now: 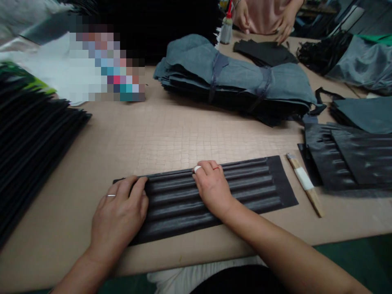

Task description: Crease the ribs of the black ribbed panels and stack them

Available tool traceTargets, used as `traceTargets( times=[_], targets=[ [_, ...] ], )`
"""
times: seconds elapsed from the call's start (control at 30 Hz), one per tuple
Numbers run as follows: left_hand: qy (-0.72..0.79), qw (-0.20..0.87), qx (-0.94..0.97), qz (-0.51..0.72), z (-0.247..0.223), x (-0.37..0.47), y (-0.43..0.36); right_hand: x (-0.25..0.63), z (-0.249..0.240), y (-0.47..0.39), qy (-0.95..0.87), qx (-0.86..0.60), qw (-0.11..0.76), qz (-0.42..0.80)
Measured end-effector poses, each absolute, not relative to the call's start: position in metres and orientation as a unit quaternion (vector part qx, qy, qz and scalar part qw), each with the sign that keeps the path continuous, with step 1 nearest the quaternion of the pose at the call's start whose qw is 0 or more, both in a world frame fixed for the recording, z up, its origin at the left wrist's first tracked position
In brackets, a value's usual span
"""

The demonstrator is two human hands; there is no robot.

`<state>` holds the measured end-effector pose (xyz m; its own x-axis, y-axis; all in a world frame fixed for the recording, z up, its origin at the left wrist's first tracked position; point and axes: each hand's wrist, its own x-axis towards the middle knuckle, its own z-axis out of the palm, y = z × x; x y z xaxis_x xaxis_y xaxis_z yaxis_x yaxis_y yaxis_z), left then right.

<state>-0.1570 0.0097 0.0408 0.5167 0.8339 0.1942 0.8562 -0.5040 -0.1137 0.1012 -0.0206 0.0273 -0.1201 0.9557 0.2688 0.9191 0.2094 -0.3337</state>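
Note:
A dark strip of leather-like material with raised lengthwise ribs (174, 196) lies flat on the table in front of me. At its left end my left hand (121, 208) has bent fingers closed over the far corner, a silver ring on one finger. Halfway along the far edge, the fingers of my right hand (211, 183) are curled together on the strip, pinching at that edge. Something white covers or sits at one of its fingertips; which, I cannot tell. Right of the strip lies a wooden-handled brush (304, 183) wrapped with white tape.
More ribbed dark panels (324, 163) overlap at the right. A tied grey-blue bundle (235, 77) lies behind the strip. Stacked black pieces (30, 155) rise at left. Across the table (183, 134), a co-worker's hands (284, 24) are near dark pieces and a red-tipped bottle (226, 30).

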Motion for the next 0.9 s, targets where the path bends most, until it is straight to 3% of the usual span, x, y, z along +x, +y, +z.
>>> traceTargets(
  times=[0.7,0.9],
  targets=[
    [-0.492,0.096,-0.864,-0.045,0.041,-0.163,0.010,0.298,0.031,-0.077,-0.690,-0.683,0.239,-0.003],
    [-0.467,0.051,-0.877,-0.099,0.046,-0.096,0.001,0.248,0.036,-0.070,-0.681,-0.691,0.240,-0.018]
  ],
)
